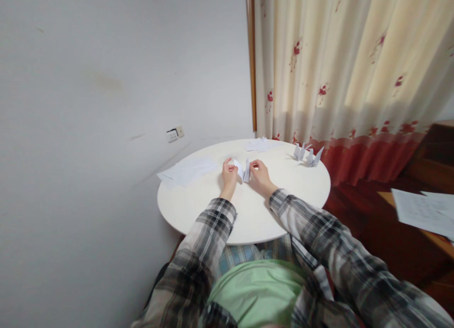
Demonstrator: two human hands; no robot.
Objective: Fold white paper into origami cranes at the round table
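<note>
A small white paper piece (pixel 243 171), partly folded and, it seems, unfinished, sits mid-table. The left hand (pixel 229 171) and right hand (pixel 260 172) each pinch one side of it. On the round white table (pixel 248 219), two finished paper birds (pixel 308 155) stand far right. One spread of loose sheets (pixel 187 171) lies left, and another small pile (pixel 260 145) lies at the far edge.

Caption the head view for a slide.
Left hand and right hand hold folded paper over a round table; paper cranes and loose sheets nearby.
</note>
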